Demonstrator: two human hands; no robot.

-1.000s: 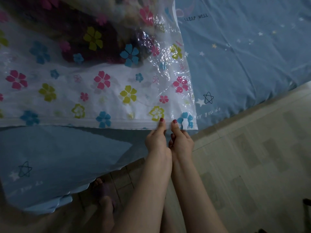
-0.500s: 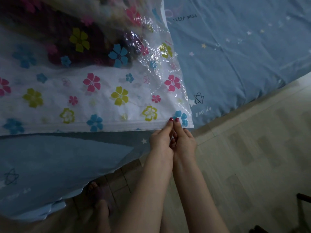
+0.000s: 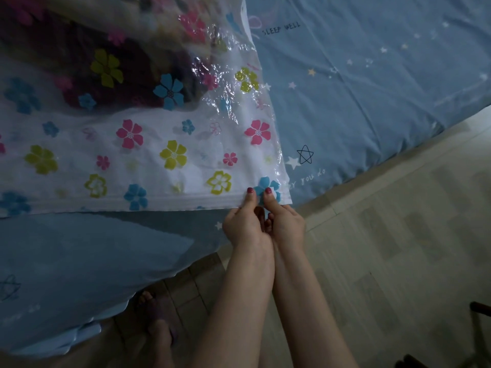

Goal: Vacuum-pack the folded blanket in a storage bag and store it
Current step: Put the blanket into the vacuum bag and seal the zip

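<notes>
Head view: we see a clear storage bag (image 3: 148, 155) printed with coloured flowers, lying flat on a bed (image 3: 372, 102) covered in a blue star-print sheet. The bag's open end runs along the near edge of the bed, and its right corner sits close to the bed's near corner. Inside the bag, towards the far left, we make out the folded blanket (image 3: 87, 67), dark and patterned, blurred through the plastic.

Both hands are together at the bag's near right corner. The left hand (image 3: 245, 227) pinches the sealing strip, thumb on top with a red nail, the other fingers curled under the plastic. The right hand (image 3: 285, 225) pinches the same strip just beside it, thumb also on top over a blue flower. The two hands touch each other at the knuckles.

We see the sheet hanging off the bed's near edge on the left. Below it are pale floor tiles (image 3: 398, 248) and a bare foot (image 3: 156, 322) of the person. A dark object shows at the bottom right edge; we cannot tell what it is.
</notes>
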